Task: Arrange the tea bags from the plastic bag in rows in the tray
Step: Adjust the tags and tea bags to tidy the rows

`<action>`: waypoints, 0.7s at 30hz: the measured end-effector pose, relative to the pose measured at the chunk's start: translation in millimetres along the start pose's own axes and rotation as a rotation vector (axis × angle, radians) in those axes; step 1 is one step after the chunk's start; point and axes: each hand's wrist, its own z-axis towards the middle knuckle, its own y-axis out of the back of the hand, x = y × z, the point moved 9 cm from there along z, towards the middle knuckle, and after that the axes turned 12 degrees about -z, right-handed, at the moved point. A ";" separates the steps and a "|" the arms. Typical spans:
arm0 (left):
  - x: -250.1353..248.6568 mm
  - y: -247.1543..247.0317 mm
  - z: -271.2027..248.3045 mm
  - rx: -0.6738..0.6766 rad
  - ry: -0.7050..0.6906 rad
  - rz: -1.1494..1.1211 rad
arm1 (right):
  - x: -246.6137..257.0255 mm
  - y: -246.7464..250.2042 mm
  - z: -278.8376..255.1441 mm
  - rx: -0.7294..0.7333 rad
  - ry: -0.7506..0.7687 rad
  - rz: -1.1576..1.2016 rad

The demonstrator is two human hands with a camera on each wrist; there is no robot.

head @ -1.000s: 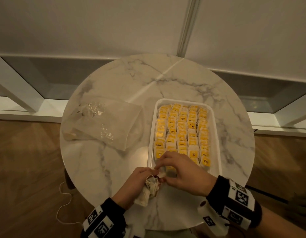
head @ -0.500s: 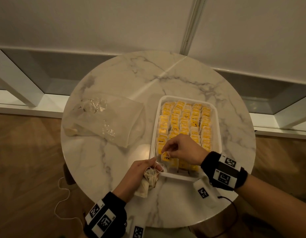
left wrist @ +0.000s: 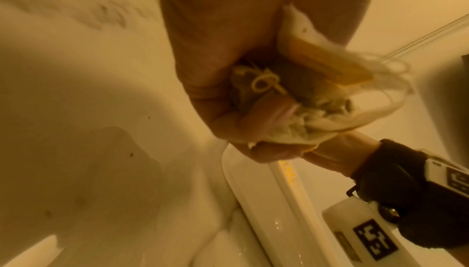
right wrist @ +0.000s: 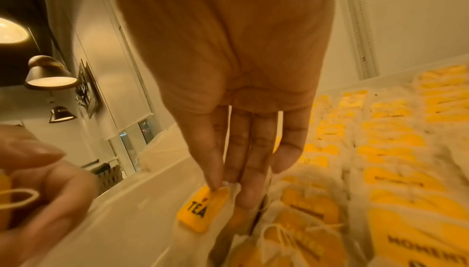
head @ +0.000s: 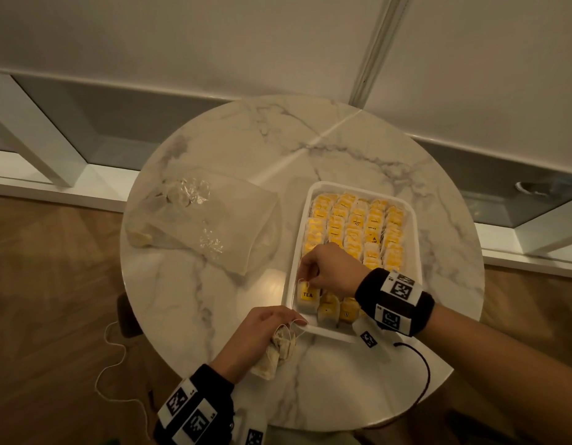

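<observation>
My right hand (head: pixel 331 268) is inside the white tray (head: pixel 414 239), fingertips (right wrist: pixel 215 183) pinching the top edge of a tea bag (head: pixel 306 298) with a yellow "TEA" tag. The bag lies at the tray's near-left corner, its long axis running along the tray's length, top edge toward the far end, in line with the rows of tea bags (head: pixel 355 229) filling the rest of the tray. My left hand (head: pixel 262 335) rests on the marble surface (head: pixel 233 146) at the tray's near rim, fingers curled round a bunch of tea bags (head: pixel 278 351) with loose strings. The plastic bag (head: pixel 207 226) lies flat on the surface left of the tray. Half a second ago my right hand held this bag lifted above the near rows; a second ago it was at my left hand, taking it from the bunch.
</observation>
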 end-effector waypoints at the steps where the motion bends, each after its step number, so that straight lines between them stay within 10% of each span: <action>1: 0.4 0.4 0.3 -0.001 0.002 0.000 | -2.2 0.6 -0.2 -0.008 -0.007 -0.008; 14: 2.6 -2.6 1.2 0.019 0.015 -0.055 | 8.0 22.3 -29.3 -0.173 0.057 -0.189; 21: 5.1 -2.3 3.2 0.006 0.018 -0.101 | 5.4 -17.3 -40.8 0.115 0.026 -0.167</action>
